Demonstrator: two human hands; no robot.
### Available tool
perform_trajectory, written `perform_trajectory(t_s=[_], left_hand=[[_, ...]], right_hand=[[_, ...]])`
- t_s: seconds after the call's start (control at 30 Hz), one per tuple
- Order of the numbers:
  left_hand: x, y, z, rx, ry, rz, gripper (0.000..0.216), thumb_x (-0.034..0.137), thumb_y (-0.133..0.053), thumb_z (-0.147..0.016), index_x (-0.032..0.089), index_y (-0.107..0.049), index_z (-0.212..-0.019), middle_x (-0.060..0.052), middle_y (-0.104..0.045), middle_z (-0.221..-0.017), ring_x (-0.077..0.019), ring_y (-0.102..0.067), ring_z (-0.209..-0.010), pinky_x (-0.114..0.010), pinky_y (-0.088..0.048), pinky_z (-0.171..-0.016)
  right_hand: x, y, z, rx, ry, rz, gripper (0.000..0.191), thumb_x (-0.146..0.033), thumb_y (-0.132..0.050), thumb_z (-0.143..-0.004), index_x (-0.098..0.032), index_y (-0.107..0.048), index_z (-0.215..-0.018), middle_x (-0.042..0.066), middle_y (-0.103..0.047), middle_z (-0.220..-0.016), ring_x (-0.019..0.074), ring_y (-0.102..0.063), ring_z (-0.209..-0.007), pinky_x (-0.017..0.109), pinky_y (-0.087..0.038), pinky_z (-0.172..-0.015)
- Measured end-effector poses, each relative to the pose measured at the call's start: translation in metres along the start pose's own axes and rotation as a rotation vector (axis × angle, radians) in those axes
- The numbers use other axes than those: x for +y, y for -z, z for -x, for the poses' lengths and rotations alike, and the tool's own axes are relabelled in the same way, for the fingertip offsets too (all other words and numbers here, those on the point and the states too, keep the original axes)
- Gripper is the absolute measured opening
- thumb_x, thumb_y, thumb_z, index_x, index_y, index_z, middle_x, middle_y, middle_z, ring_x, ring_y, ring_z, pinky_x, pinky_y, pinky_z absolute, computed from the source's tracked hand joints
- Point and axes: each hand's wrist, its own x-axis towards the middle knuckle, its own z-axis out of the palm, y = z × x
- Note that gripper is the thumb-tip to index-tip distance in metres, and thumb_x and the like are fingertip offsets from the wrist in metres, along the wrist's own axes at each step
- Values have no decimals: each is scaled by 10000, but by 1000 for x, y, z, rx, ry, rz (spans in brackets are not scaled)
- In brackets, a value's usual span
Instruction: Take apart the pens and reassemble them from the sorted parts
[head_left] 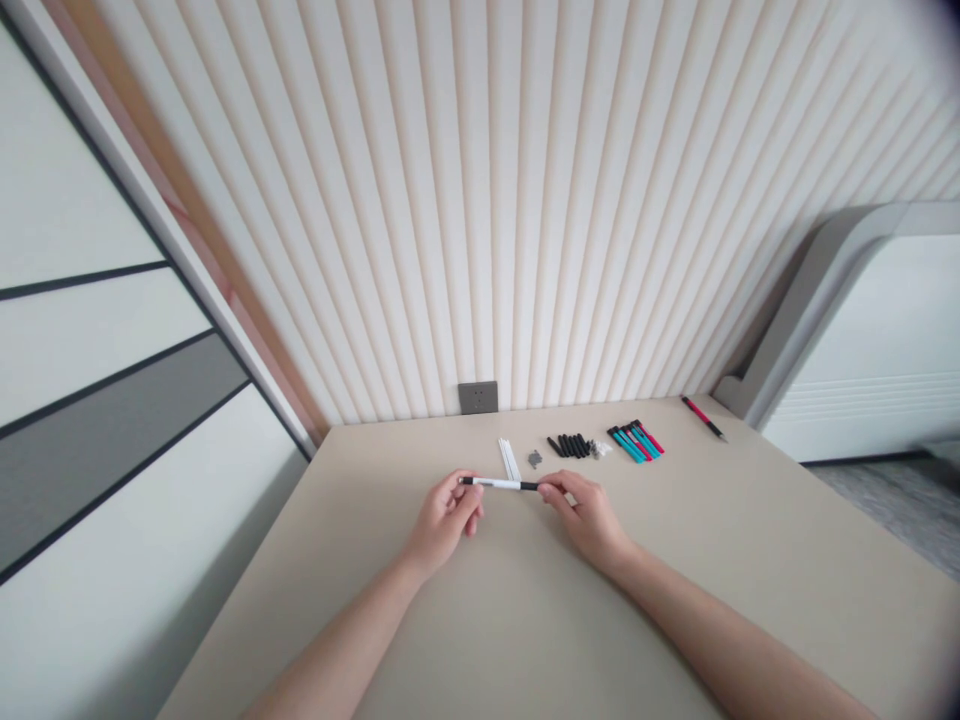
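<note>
A thin white pen refill with black ends (501,484) is held level above the beige table (480,620). My left hand (444,520) pinches its left end with closed fingers. My right hand (585,512) pinches its right black end the same way. Just behind lie several white tubes (509,456), a small grey part (534,459), a row of black pen pieces (568,445), small white bits (599,449) and a bunch of teal and pink pen barrels (636,441).
An assembled pink pen (703,417) lies alone at the table's far right. A grey wall socket (478,397) sits in the ribbed wall behind. A white and grey cabinet (862,340) stands at the right.
</note>
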Motion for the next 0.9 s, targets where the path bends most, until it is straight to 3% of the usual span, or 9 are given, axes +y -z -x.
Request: perform_trajectory(t_s=[0.2, 0.4, 0.5, 0.7, 0.9], left_hand=[[-3, 3, -2, -2, -21, 16, 377, 488, -582, -862, 130, -627, -972, -2, -586, -685, -89, -497, -510, -210, -388, -492], [-12, 1, 0, 3, -67, -10, 301, 403, -633, -844, 138, -669, -982, -32, -643, -762, -100, -520, -587, -226, -438, -558], [-11, 1, 1, 23, -78, -11, 300, 400, -631, -845, 138, -676, -986, -32, -642, -753, -105, -520, -588, -228, -439, -549], [-13, 2, 1, 54, -79, -7, 279, 388, -632, -847, 141, -669, -972, -23, -642, -746, -99, -520, -584, -224, -435, -547], [-13, 1, 3, 17, -95, -6, 275, 385, -637, -850, 138, -667, -968, -46, -682, -765, -119, -553, -624, -247, -453, -608]], right_hand=[[-1, 2, 2, 26, 19, -15, 284, -434, -501, -921, -214, -672, -978, 66, -675, -882, 187, -588, -759, 291, -470, -706], [-2, 4, 3, -50, 0, 136, 459, -426, -337, -982, -202, -629, -707, 34, -624, -653, 170, -555, -651, 289, -415, -678], [-3, 4, 3, -89, -12, 130, 498, -439, -313, -984, -198, -612, -667, 31, -613, -622, 162, -541, -615, 285, -410, -657], [-9, 8, 1, -86, 64, 29, 344, -435, -409, -951, -209, -668, -964, 62, -659, -821, 189, -579, -754, 270, -440, -630], [-8, 8, 2, -144, -2, 69, 473, -418, -322, -983, -189, -587, -666, -8, -519, -547, 134, -483, -547, 253, -365, -583]])
